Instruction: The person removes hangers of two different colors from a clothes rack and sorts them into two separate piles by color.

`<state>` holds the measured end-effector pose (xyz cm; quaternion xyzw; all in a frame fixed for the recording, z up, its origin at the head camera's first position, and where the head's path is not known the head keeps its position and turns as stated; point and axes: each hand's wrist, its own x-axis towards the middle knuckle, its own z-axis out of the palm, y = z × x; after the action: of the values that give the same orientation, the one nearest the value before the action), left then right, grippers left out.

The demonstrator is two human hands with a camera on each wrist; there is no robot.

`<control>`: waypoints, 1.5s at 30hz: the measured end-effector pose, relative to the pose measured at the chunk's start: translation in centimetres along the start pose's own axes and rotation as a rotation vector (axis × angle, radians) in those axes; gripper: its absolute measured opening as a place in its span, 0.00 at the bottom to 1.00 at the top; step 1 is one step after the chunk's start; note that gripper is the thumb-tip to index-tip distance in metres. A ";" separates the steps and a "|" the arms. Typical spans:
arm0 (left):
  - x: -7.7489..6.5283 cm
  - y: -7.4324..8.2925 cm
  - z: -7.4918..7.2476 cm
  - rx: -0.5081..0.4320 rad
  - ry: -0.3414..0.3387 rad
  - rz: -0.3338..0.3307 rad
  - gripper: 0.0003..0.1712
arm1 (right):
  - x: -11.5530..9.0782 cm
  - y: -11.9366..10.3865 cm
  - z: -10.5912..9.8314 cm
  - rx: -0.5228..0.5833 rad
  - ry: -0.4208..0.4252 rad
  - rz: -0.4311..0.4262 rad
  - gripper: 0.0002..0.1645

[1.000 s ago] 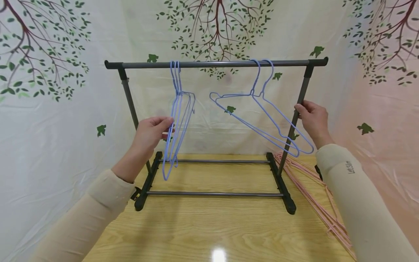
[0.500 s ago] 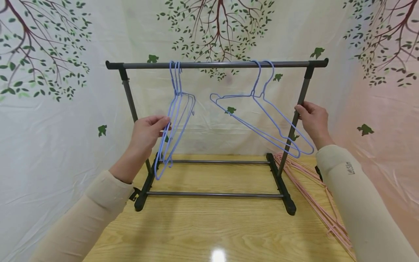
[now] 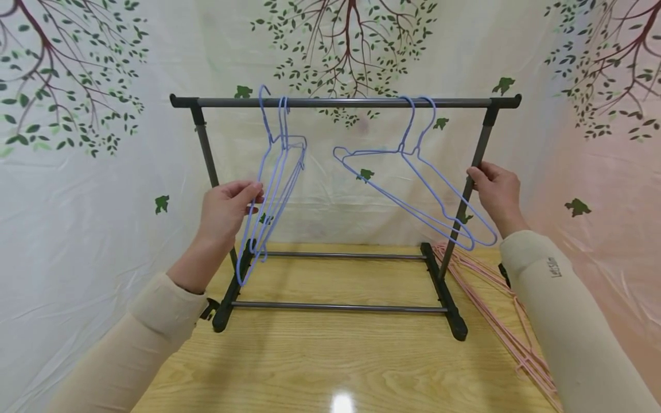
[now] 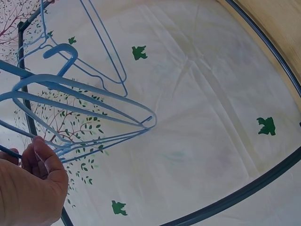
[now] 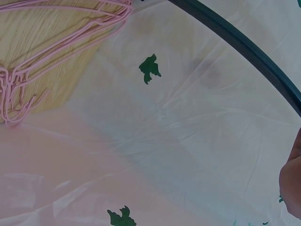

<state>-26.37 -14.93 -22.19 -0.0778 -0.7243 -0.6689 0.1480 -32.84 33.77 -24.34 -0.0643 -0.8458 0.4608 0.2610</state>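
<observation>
My left hand pinches the side of the leftmost blue wire hanger between thumb and fingers. That hanger's hook stands up above the dark rail of the clothes rack. Just right of it, more blue hangers hang close together from the rail. Two other blue hangers hang apart near the right end. With my right hand I hold the rack's right post. In the left wrist view, the hand is beside the overlapping hangers; the right wrist view shows only the hand's edge.
Several pink hangers lie on the wooden table right of the rack, partly under my right sleeve. The rack's base bars cross the table. A leaf-printed curtain hangs close behind and at both sides.
The left hand has moved left, drawing the lower ends of the blue hangers that way. The leftmost hanger has risen, its hook now above the rail. The right hand stays on the post.
</observation>
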 end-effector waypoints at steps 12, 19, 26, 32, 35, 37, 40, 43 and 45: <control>0.0 -0.5 -0.7 -0.012 0.018 0.015 0.12 | 0.1 0.0 0.1 -0.003 0.012 0.013 0.34; -0.5 -0.5 -0.8 -0.030 0.041 0.051 0.13 | 0.1 0.0 0.1 0.013 0.008 0.016 0.33; -0.7 -1.6 -0.8 -0.066 0.073 0.088 0.10 | 0.1 -0.1 0.1 0.019 0.001 0.022 0.34; -1.1 -2.5 -0.9 -0.040 0.115 0.104 0.10 | 0.0 0.0 0.1 0.029 0.006 0.018 0.34; -1.5 -3.1 -1.0 -0.016 0.135 0.085 0.11 | 0.0 0.2 0.1 0.030 0.011 -0.003 0.33; -1.7 -3.4 -1.1 0.007 0.149 0.074 0.12 | 0.1 0.3 0.1 0.028 0.017 -0.019 0.33; -2.1 -4.0 -1.2 0.022 0.153 0.059 0.12 | 0.1 0.4 0.1 0.025 0.025 -0.033 0.32; -2.4 -4.6 -1.4 0.030 0.149 0.043 0.15 | 0.1 0.5 0.1 0.029 0.028 -0.032 0.32; -2.5 -5.1 -1.6 0.034 0.146 0.025 0.17 | 0.2 0.5 0.2 0.030 0.028 -0.026 0.33</control>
<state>-25.39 -16.80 -27.69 -0.0354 -0.7217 -0.6587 0.2100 -33.12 33.99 -24.73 -0.0555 -0.8358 0.4691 0.2796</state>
